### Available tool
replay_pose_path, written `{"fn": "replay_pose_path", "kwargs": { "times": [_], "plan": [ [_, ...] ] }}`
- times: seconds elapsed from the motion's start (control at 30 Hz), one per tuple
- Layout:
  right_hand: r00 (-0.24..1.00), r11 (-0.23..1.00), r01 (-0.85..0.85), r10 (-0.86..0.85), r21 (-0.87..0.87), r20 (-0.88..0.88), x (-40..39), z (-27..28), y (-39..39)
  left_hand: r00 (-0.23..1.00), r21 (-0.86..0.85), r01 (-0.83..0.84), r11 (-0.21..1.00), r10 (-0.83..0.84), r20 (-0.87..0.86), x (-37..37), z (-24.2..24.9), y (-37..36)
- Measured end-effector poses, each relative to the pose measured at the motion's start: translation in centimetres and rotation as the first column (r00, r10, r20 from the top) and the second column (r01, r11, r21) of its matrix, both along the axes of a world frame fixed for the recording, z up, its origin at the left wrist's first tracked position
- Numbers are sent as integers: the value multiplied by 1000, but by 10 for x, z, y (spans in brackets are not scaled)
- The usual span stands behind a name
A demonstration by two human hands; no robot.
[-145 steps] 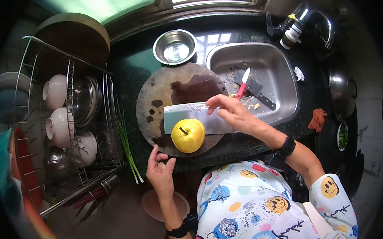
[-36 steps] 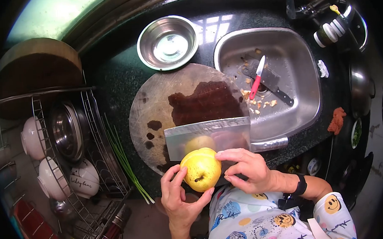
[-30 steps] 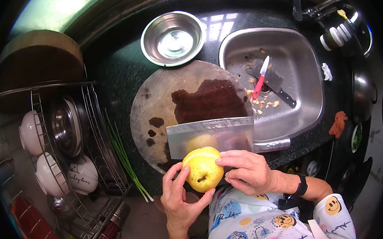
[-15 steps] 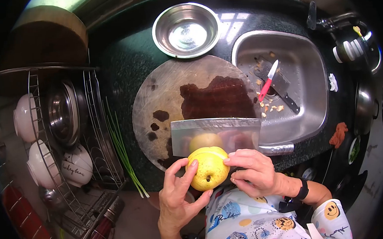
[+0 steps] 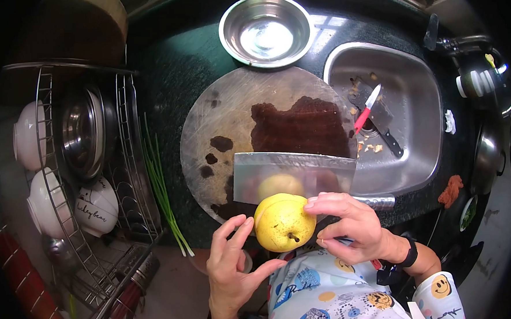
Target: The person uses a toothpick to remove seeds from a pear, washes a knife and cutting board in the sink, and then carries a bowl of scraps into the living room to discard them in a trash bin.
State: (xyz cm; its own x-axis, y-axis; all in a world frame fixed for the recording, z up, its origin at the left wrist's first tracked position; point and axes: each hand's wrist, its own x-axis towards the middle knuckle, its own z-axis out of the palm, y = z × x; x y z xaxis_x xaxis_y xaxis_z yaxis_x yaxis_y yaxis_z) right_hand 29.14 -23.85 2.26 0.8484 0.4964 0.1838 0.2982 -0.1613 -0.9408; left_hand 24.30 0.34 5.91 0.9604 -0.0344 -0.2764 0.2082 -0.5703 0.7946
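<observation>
A yellow speckled pear is in front of me at the board's near edge, its stem toward me. A curved line runs over its upper left side. My right hand grips the pear's right side, its index fingertip on the skin. Around the left side my left hand is spread, fingertips at or very near the skin and thumb apart below. Just beyond the pear lies a wide cleaver, its blade on the round chopping board and its handle to the right.
Behind the board stands a steel bowl. The sink at right holds a red-handled knife, a black-handled knife and scraps. Green onions lie beside the dish rack. An orange-brown scrubber sits at far right.
My left fingers and thumb have loosened from the pear and spread wider. The pear has turned slightly, its stem now further right. The whole view has shifted a little.
</observation>
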Motion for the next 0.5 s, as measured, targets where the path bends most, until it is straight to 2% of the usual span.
{"fn": "replay_pose_path", "kwargs": {
  "times": [0.17,0.33,0.5],
  "plan": [
    [991,996,-90,91,-19,95,14,9,7,990,-87,-134,987,129,-57,-15,-15,-8],
    [964,985,-164,170,-46,207,27,10,19,968,-167,-247,955,250,-2,-27,-24,-15],
    [933,974,-194,220,-116,287,23,3,21,962,-194,-263,945,272,22,-30,-27,-16]
  ]
}}
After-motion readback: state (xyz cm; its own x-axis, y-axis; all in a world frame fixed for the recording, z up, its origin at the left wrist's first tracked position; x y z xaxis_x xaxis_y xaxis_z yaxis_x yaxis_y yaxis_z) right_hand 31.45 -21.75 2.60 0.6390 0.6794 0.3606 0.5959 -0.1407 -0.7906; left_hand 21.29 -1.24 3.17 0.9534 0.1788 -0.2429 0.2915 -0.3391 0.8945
